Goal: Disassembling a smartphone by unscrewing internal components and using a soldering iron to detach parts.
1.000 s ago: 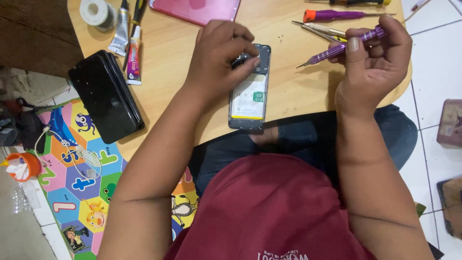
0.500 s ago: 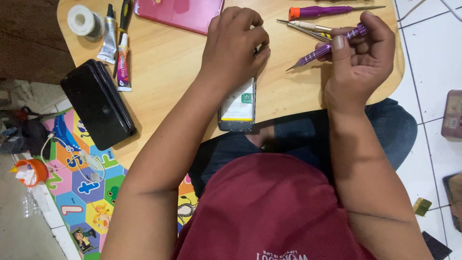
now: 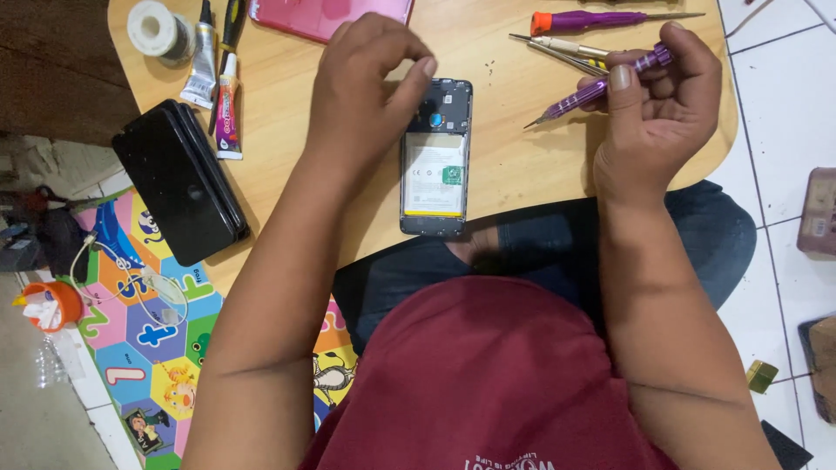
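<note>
Opened phone [image 3: 435, 161] lain at desk [image 3: 514, 165] near edge, long axis toward person. Left hand [image 3: 366, 83] nearer, fingertips pinched at top end. Screwdriver [image 3: 596, 87] gripped in right hand [image 3: 657, 113], tip aimed at phone.

Pink phone cover [image 3: 331, 16]: cut off by top edge. Opened phone [image 3: 435, 157]: upper left corner hidden under left hand [image 3: 366, 87]. Brown object [image 3: 819, 211]: cropped at right edge.
</note>
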